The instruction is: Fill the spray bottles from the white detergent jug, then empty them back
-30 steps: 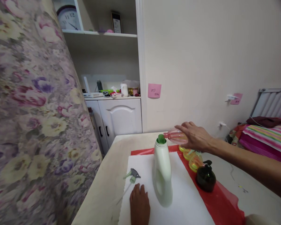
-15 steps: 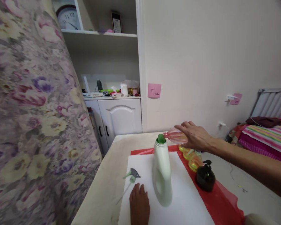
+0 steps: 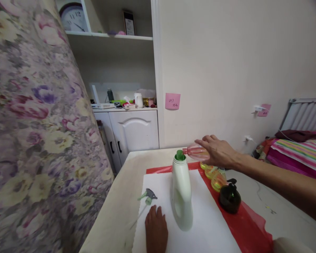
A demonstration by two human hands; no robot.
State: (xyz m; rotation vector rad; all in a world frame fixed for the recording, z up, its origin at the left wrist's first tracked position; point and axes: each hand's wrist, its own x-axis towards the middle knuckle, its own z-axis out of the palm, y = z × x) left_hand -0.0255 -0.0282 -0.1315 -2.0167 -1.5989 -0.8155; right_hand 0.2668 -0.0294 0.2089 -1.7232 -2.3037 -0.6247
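Pink-tinted clear plastic is what the bottle (image 3: 197,151) is made of, and it is gripped around its body by the right hand (image 3: 218,153) just right of the frame's centre. It is tipped almost level, with its neck brought to the green funnel (image 3: 180,155) seated in the mouth of the white jug (image 3: 181,196). The jug stands upright on a white sheet (image 3: 158,182) laid over a red sheet (image 3: 247,225) on the table (image 3: 121,207), in the lower middle of the frame. The left hand (image 3: 156,232) is laid flat and relaxed on the white sheet at the bottom of the frame. It is just beside the jug's base, and nothing is grasped in it. Whether liquid is running cannot be told.

For a clean pour, the bottle's mouth is best held directly over the funnel's bowl rather than at its rim. The tilt is best raised slowly so the funnel is not flooded. The tall, narrow jug is judged easy to topple, so a steadying grip on its handle by the free hand would be safer than a palm on the sheet.

A spray head (image 3: 147,196) lies left of the jug. Yellow bottles (image 3: 213,174) and a dark bottle (image 3: 229,199) sit beneath the pouring arm, to be cleared by the forearm.
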